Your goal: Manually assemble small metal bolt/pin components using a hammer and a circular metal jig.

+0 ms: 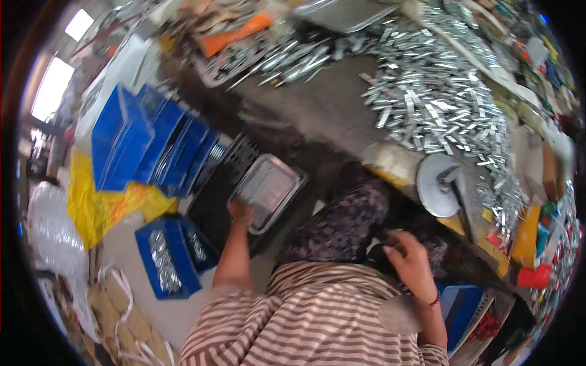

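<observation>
One shallow metal tray (281, 206) sits tilted at the centre-left of the frame, over a black crate (207, 207). The left hand (241, 211) is at the tray's left edge, touching it — the fingers are bunched there and too small to tell whether they pinch the rim. The right hand (410, 259), right of centre, has its fingers curled, thumb and forefinger drawn towards each other; whether anything lies between them I cannot tell. The left forearm reaches up from the lower edge, nearly straight; the right arm is bent, its hand near the lap.

Left of the crate are two blue bins (188, 268) with silvery pieces inside, and above them at least three stacked blue boxes (125, 143). One round pale disc (430, 189) stands at the right, beside a pile of metal strips (421, 100) — too many to count — and one more metal tray (345, 15) lies at the top.
</observation>
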Demonstrator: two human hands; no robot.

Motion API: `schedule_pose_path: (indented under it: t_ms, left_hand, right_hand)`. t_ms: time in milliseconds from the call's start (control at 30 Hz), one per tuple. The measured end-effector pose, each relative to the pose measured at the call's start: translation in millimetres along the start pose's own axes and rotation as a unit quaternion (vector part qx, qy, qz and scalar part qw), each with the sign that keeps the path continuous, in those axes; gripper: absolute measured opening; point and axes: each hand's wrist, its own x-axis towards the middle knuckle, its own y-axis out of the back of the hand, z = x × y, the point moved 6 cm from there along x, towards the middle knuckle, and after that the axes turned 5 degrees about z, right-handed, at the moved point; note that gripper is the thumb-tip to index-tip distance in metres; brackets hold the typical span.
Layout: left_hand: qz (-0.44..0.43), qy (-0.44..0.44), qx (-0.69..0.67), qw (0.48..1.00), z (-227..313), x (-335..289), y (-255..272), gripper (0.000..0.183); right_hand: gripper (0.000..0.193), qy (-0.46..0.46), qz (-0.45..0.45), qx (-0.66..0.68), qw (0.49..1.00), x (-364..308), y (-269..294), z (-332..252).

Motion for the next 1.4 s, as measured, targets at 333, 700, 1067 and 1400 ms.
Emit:
schedule_pose_path:
  t_ms: [333,700,1067,1400]
  left_hand:
    - [0.034,-0.160,-0.364,0.917,425,-27,102,0.013]
    - [-0.151,-0.365,-0.202,0.896,636,-66,71,0.040]
    - [-0.347,-0.149,-0.492,0.785,641,-98,79,0.037]
    - [-0.392,-0.372,-0.405,0.738,644,-206,55,0.023]
  right_hand:
    - [0.028,0.028,0.063,-0.062,0.996,-1,11,-1]
    - [0.023,0.096,0.129,-0.119,0.980,-17,55,-38]
    - [0.011,0.038,0.496,-0.435,0.750,-29,235,-3]
    - [0.031,-0.004,0.473,-0.530,0.704,-64,280,116]
